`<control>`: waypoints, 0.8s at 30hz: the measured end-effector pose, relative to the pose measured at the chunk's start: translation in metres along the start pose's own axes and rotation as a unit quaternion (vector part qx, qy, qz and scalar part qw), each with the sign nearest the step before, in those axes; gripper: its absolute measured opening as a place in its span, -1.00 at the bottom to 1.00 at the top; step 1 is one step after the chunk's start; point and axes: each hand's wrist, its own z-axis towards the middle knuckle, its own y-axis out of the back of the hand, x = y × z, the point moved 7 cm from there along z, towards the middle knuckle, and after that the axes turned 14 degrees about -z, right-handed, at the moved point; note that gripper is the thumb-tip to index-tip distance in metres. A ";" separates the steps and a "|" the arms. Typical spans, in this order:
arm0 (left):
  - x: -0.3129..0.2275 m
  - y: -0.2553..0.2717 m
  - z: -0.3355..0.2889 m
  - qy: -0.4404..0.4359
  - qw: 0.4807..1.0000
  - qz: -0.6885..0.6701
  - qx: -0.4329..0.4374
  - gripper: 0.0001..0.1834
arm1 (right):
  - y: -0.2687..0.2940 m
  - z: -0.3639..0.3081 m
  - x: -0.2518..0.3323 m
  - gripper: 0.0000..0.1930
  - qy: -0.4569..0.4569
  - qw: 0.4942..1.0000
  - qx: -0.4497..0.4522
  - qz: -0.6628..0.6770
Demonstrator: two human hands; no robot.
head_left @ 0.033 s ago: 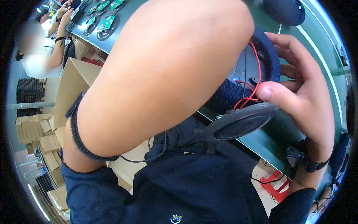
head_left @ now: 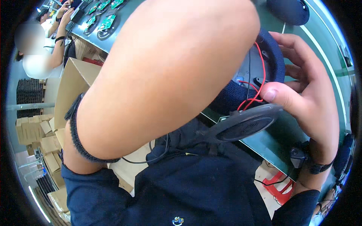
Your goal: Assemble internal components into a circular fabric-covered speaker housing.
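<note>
My right hand (head_left: 301, 81) grips the near right side of a round housing (head_left: 277, 62) covered in dark blue mesh, fingers along the outside and thumb over the rim. Inside the open housing, red wires (head_left: 264, 64) and a thin black one run over a grey inner part. The red wires reach down to a dark oval disc (head_left: 245, 124) tilted at the housing's near side. My left arm (head_left: 169, 75) stretches across the middle, large and close, covering the housing's left part. My left hand cannot be seen.
Green circuit boards on black round bases (head_left: 107, 28) stand at the table's far left. Another dark rounded housing (head_left: 288, 11) is at the far right. An open cardboard box (head_left: 71, 81) stands left of my arm. People work at the upper left; a red stool (head_left: 279, 190) is below the table.
My left arm has shifted very slightly to the right, and the housing and disc with it. My right hand keeps its grip.
</note>
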 end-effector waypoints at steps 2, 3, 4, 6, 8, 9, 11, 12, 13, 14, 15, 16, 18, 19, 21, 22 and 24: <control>-0.001 -0.001 -0.001 -0.006 1.000 -0.003 0.003 -0.72 | 0.001 -0.002 0.001 -0.02 0.001 1.000 -0.014 -0.022; -0.001 -0.002 0.000 -0.008 1.000 -0.004 0.004 -0.72 | 0.001 -0.002 0.001 0.00 0.005 0.999 -0.020 -0.034; -0.001 -0.003 -0.001 -0.010 1.000 -0.004 0.006 -0.72 | 0.001 -0.002 0.000 0.01 0.009 0.999 -0.024 -0.034; 0.000 -0.005 0.001 -0.014 1.000 -0.006 0.007 -0.72 | 0.000 -0.003 -0.002 0.05 0.014 0.999 -0.028 -0.023; 0.001 -0.006 0.002 -0.017 1.000 -0.006 0.007 -0.73 | 0.001 -0.002 -0.003 0.09 0.017 0.999 -0.035 -0.031; 0.001 -0.006 0.002 -0.017 1.000 -0.006 0.005 -0.73 | 0.001 -0.002 -0.004 0.10 0.018 0.998 -0.038 -0.035; 0.001 -0.006 0.002 -0.018 1.000 -0.006 0.002 -0.73 | 0.002 -0.002 -0.005 0.12 0.011 0.998 -0.023 -0.053; 0.002 -0.005 0.002 -0.018 1.000 -0.005 0.000 -0.73 | 0.002 -0.002 -0.005 0.12 0.007 0.998 -0.015 -0.059; 0.001 -0.005 0.002 -0.018 1.000 -0.006 -0.002 -0.73 | 0.001 -0.002 -0.005 0.13 0.004 0.998 -0.008 -0.058; 0.001 -0.004 0.001 -0.018 1.000 -0.006 -0.003 -0.73 | 0.001 -0.003 -0.003 0.13 0.012 0.999 -0.007 -0.052; 0.001 -0.003 0.000 -0.013 1.000 -0.004 -0.008 -0.73 | 0.001 -0.003 -0.004 0.14 0.002 0.998 -0.005 -0.066; 0.001 -0.002 -0.001 -0.011 1.000 -0.004 -0.008 -0.73 | 0.001 -0.003 -0.003 0.14 0.003 0.997 -0.011 -0.072; 0.001 0.000 -0.002 -0.006 1.000 -0.001 -0.008 -0.73 | 0.001 -0.002 -0.003 0.15 0.008 0.997 -0.017 -0.075; 0.001 0.001 -0.002 -0.003 1.000 -0.001 -0.008 -0.73 | 0.001 -0.001 -0.003 0.15 0.010 0.997 -0.018 -0.075; 0.001 0.001 -0.002 0.000 1.000 -0.003 -0.006 -0.73 | 0.001 0.000 -0.004 0.14 0.006 0.997 -0.014 -0.070; 0.001 0.001 -0.003 0.002 1.000 -0.004 -0.007 -0.73 | 0.001 0.000 -0.005 0.14 0.001 0.998 -0.009 -0.064; 0.001 0.003 -0.003 0.005 1.000 -0.002 -0.008 -0.73 | 0.001 0.000 -0.006 0.14 -0.002 0.998 -0.007 -0.057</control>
